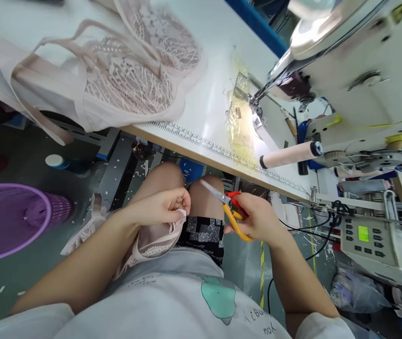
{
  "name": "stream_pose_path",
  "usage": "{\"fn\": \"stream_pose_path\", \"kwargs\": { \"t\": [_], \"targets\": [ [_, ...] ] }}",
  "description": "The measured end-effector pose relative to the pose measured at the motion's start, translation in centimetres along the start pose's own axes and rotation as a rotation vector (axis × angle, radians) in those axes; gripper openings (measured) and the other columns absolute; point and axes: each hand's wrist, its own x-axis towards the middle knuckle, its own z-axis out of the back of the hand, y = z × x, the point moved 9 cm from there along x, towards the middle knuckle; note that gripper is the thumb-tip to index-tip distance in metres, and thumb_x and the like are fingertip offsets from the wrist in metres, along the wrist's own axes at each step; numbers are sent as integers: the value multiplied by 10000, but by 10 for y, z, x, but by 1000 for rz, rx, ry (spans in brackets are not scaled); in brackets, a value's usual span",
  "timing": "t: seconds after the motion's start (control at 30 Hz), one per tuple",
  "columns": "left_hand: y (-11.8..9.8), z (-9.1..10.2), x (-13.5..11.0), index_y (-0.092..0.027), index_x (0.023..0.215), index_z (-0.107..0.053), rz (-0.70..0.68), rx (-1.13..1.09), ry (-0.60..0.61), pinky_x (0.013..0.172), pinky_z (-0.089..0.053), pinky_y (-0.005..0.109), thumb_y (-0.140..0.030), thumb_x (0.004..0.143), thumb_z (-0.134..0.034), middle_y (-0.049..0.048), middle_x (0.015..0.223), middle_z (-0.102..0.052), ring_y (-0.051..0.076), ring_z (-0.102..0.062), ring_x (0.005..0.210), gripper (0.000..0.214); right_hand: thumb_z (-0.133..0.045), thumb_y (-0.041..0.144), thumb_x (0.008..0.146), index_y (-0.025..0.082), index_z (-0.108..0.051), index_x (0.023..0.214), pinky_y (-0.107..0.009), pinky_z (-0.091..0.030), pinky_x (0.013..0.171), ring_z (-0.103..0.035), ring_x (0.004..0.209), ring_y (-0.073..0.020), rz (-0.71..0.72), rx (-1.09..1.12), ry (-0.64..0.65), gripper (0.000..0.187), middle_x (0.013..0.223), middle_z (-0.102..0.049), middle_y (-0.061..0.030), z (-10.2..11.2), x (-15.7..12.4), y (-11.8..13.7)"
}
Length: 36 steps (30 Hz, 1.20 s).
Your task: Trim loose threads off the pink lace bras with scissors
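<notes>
My left hand (161, 207) is closed in a pinch on a pale pink lace garment (151, 242) that lies across my lap. My right hand (255, 219) is closed around small thread snips with orange and red handles (232, 214); their metal blades point left toward my left hand, a short gap away. Both hands hover over my bare knees, just below the front edge of the white sewing table (201, 108).
A pile of pink lace garments (116, 70) hangs over the table's left part. A white sewing machine (356, 80) with a pink thread spool (289, 154) stands at right, above a control box (373, 240). A purple basket (10, 219) sits on the floor at left.
</notes>
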Motion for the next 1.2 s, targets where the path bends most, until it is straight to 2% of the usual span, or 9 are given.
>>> {"fn": "stream_pose_path", "kwargs": {
  "t": [0.17,0.4,0.53,0.63,0.7,0.83,0.97,1.1,1.2],
  "targets": [
    [15,-19,12,-175,719,-444,-5,233,-38,462,-327,204,-158,689,-493,-54,569,-437,87,-403,486,60,-492,596,712,183,-408,624,-203,-267,444,-379,459,-83,-318,-14,-211,431,535,-430,20,60,60,-20],
    [19,-63,-1,-196,768,-489,-125,733,-172,622,-452,292,-131,692,-463,45,797,-550,167,-538,681,103,-270,573,795,99,-450,591,-206,-342,559,-562,652,-117,-386,-51,-154,547,560,-425,3,81,150,-27],
    [-8,-57,-35,-218,823,-547,-287,969,-469,809,-430,420,-210,776,-404,120,950,-578,265,-536,916,151,-252,648,740,143,-348,486,-201,-304,531,-547,628,-111,-386,-34,-215,574,498,-355,26,88,147,-30],
    [1,-38,-64,-211,768,-580,-186,1101,-635,791,-426,474,-318,784,-424,127,863,-610,303,-551,870,190,-325,621,741,162,-306,498,-175,-243,485,-440,523,-44,-337,245,-362,520,479,-269,58,96,127,-32],
    [28,-30,-78,-212,715,-599,-100,1119,-556,722,-464,456,-399,723,-514,99,754,-630,298,-581,773,205,-430,586,733,178,-301,532,-167,-206,424,-315,442,-21,-299,498,-407,473,466,-232,80,95,111,-31],
    [72,-24,-111,-325,893,-645,-159,1153,-475,966,-364,387,-268,717,-568,-9,899,-693,241,-569,1006,200,-609,493,665,189,-378,612,-170,-149,354,-198,368,-19,-190,1098,-310,386,439,-248,112,80,89,-12],
    [72,-19,-134,-254,801,-664,-234,1160,-564,873,-440,301,-336,772,-529,37,865,-679,208,-585,952,160,-707,406,588,194,-397,638,-163,-117,356,-167,348,-14,-95,1404,-315,379,412,-231,131,89,89,5],
    [50,-16,-138,-230,723,-648,-309,1076,-639,776,-483,276,-353,824,-451,36,740,-663,181,-614,790,253,-553,406,753,202,-389,633,-172,-148,364,-160,351,-33,-103,1230,-380,288,418,-182,120,114,106,-4],
    [44,-7,-138,-230,711,-644,-311,961,-656,678,-505,264,-385,837,-422,32,686,-653,179,-615,698,299,-461,373,815,182,-491,686,-182,-248,398,-304,402,-51,-178,642,-363,231,480,-366,66,129,119,-17]
  ]
}}
